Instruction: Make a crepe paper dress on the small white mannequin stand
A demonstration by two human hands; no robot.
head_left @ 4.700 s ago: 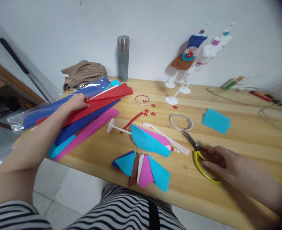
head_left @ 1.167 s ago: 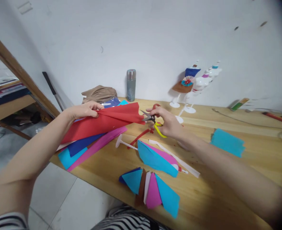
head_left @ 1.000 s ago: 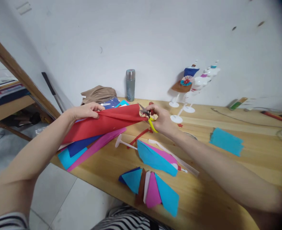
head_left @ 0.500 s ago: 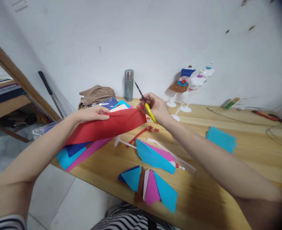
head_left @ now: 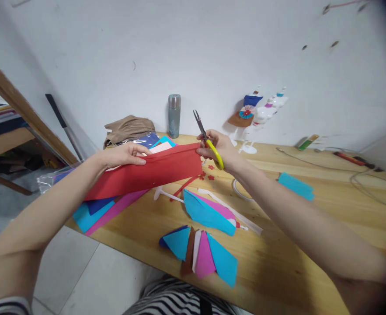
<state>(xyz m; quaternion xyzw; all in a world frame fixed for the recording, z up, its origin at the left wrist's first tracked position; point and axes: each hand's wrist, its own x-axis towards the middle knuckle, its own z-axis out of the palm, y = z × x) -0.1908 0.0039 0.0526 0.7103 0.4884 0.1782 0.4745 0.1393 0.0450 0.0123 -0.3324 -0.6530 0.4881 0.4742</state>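
A long red fabric sheet stretches between my hands above the table. My left hand grips its upper edge, thumb lying on the front face. At the sheet's right end, my right hand pinches the top corner and also holds yellow-handled scissors. The dark blades point up and away, slightly parted and apart from the fabric. Beneath the sheet at the left lies a pile of blue, pink and white fabric pieces. Small red flower cut-outs and a thin red strip lie below my right hand.
A miniature mannequin dressed in blue and pink fabric lies mid-table, with a fan of coloured pieces nearer me. Small standing mannequins, a bottle and brown cloth stand or lie by the wall. A blue stack sits right.
The scissors have turned more upright in my right hand, and their blades now show a gap. The red sheet's right end is straighter. The view has shifted slightly.
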